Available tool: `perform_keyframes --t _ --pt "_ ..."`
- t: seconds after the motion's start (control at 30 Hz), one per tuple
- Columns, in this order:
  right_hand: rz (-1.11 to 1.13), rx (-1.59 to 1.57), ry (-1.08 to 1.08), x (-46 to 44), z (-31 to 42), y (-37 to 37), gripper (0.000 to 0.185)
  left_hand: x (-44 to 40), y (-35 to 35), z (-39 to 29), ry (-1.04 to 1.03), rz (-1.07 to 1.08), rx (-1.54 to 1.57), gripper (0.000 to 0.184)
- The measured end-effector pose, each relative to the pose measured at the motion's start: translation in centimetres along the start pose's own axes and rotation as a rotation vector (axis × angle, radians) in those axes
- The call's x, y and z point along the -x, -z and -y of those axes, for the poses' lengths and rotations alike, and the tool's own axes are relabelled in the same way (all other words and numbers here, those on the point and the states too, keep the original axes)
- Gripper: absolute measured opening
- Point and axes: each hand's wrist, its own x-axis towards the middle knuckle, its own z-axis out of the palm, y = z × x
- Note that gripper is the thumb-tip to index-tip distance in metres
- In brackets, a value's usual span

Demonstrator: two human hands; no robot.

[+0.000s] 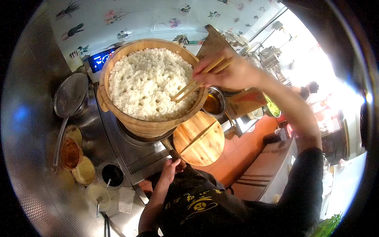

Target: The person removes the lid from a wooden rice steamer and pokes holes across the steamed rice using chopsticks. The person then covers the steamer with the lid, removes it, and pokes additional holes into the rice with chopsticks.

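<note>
A wooden steamer bucket full of white rice stands over the stove. Several small holes dot the surface of the rice. My right hand is closed around a pair of chopsticks, whose tips are poked into the rice near its right side. Down in front of the bucket, my left hand is wrapped around a dark wooden pan handle. That handle runs up toward the pan beneath the bucket, which is mostly hidden. Just right of the handle is a round wooden lid.
A metal strainer lies on the left counter, near several seasoning containers and a pot of dark sauce. Right of the bucket are a metal bowl of brown liquid and a cardboard box. Another person's arm shows far right.
</note>
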Motion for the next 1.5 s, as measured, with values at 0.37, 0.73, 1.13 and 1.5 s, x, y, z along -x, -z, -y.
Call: perform_keyframes --t 0.37,0.73,1.13,1.5 --pt "0.288 0.266 -0.162 -3.6 3.7 0.5 0.031 0.1 0.0 0.0 -0.023 -0.031 0.010 0.020" --pt "0.647 0.826 0.199 -7.4 4.8 -1.9 0.021 -0.5 0.8 -0.6 -0.017 0.086 -0.019 0.026" --pt "0.754 0.732 -0.048 -6.9 4.9 -2.3 0.028 -0.8 0.7 0.1 -0.034 0.035 -0.023 0.023" --pt "0.747 0.730 -0.006 -6.6 5.0 -2.9 0.022 -0.6 0.5 0.4 -0.045 -0.022 -0.023 0.022"
